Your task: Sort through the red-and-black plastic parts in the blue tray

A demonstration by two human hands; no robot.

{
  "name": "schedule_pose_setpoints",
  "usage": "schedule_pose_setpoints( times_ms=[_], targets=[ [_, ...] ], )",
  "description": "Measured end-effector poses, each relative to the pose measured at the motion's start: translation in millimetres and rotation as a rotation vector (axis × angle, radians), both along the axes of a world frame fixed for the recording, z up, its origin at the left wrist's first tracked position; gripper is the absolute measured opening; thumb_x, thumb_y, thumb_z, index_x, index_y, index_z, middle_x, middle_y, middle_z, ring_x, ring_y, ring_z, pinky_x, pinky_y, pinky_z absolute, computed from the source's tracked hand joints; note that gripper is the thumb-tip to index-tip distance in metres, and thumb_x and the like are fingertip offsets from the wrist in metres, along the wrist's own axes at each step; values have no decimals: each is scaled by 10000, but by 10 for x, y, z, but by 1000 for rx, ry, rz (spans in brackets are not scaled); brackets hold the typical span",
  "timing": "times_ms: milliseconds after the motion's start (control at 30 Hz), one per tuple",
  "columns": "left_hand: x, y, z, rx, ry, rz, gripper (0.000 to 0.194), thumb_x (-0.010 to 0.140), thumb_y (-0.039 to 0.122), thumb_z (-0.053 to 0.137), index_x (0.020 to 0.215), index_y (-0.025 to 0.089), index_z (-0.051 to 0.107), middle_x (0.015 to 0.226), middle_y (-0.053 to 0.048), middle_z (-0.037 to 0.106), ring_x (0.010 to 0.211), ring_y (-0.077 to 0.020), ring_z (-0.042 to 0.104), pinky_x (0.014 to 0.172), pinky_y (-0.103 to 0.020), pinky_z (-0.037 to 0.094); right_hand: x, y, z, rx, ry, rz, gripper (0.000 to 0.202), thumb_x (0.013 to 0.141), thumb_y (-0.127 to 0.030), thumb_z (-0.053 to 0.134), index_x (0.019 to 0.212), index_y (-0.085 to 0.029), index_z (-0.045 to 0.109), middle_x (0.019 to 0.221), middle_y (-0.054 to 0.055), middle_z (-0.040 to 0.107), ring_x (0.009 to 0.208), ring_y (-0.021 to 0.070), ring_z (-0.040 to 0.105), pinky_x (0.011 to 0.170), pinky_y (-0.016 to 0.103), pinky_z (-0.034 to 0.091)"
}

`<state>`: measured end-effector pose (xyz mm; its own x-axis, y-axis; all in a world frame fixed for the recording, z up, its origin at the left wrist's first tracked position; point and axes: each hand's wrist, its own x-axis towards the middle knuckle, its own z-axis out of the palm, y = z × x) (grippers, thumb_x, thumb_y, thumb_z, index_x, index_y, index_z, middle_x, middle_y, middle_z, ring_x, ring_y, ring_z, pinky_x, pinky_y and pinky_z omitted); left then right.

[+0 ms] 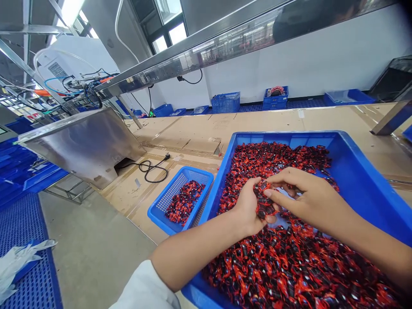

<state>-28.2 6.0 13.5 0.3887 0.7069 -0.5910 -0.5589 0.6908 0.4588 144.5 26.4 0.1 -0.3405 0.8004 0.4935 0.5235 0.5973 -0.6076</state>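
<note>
Small black-and-red pieces (289, 262) fill much of a large blue tray (370, 184). Over the tray, my left hand (249, 208) is cupped round several of these pieces. My right hand (299, 191) is beside it, thumb and forefinger pinched on one piece at the top of the handful. To the left of the tray, a smaller blue basket (154, 210) with perforated walls holds a pile of the same pieces (185, 201).
The tray and basket stand on a cardboard-covered table (180, 128). A black cable with a plug (154, 169) lies behind the basket. A metal box (83, 141) is at the left, and a metal beam (199, 53) crosses above the table.
</note>
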Motion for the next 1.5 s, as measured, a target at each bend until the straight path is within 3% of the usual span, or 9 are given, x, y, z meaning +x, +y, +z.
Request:
schedule_pose_setpoints(
  times_ms=[133, 233, 400, 500, 867, 1100, 1300, 1400, 1500],
  targets=[
    [-17, -11, 49, -3, -47, -24, 514, 1151, 462, 403, 799, 170, 636, 604, 16, 490, 436, -117, 508, 322, -183, 252, 10, -40, 87, -156, 180, 10, 319, 924, -599, 841, 935, -289, 768, 974, 56, 813, 686, 204, 667, 624, 360, 546],
    [-22, -26, 86, -18, -73, -42, 516, 1164, 442, 374, 824, 165, 646, 657, 8, 523, 437, -109, 536, 321, -178, 251, 34, -74, 153, -200, 361, 40, 420, 906, -563, 863, 765, -275, 592, 1030, 79, 809, 791, 224, 734, 683, 356, 608],
    [-8, -43, 76, -41, -62, -66, 508, 1153, 448, 398, 807, 172, 648, 668, -8, 536, 446, -114, 534, 324, -180, 253, 93, -127, 282, 106, 218, 85, 340, 939, -326, 809, 765, -276, 521, 872, 12, 779, 700, 187, 712, 621, 330, 519],
    [-2, -42, 47, -55, -63, -68, 470, 1141, 446, 427, 830, 174, 651, 668, -6, 536, 458, -121, 539, 327, -180, 257, 115, -149, 349, 260, 123, 100, 332, 964, -274, 789, 797, -276, 502, 807, -38, 757, 645, 152, 684, 577, 314, 466],
    [-7, -30, 43, -41, -37, -86, 496, 1163, 458, 370, 866, 169, 641, 697, -8, 572, 452, -111, 549, 314, -175, 276, 127, -129, 323, 324, 86, 19, 327, 991, -300, 780, 799, -286, 516, 747, -53, 735, 558, 143, 646, 535, 325, 453],
    [7, -24, 41, -60, -43, -89, 461, 1139, 466, 419, 863, 174, 646, 677, -11, 557, 458, -124, 544, 309, -185, 277, 117, -111, 280, 329, 118, 74, 289, 992, -310, 808, 836, -306, 565, 1004, 10, 849, 847, 252, 822, 716, 402, 594],
    [3, -38, 31, -31, -48, -96, 483, 1147, 458, 410, 836, 170, 640, 682, -14, 547, 467, -120, 544, 316, -181, 273, 78, -118, 304, 123, 198, 75, 387, 930, -349, 826, 694, -293, 525, 903, 38, 815, 776, 251, 744, 710, 427, 558],
    [-5, -44, 30, -1, -82, -101, 473, 1143, 443, 401, 839, 165, 633, 756, -41, 608, 473, -118, 558, 314, -185, 275, 66, -43, 261, -262, 480, 119, 584, 878, -468, 902, 606, -269, 424, 725, 24, 679, 653, 190, 597, 614, 363, 490],
    [-12, -47, 45, 2, -91, -106, 474, 1143, 435, 391, 828, 164, 618, 799, -57, 642, 471, -115, 569, 312, -182, 285, 77, 70, 222, -580, 706, 182, 612, 840, -608, 900, 639, -273, 429, 607, -30, 512, 533, 141, 433, 503, 321, 417]
  ],
)
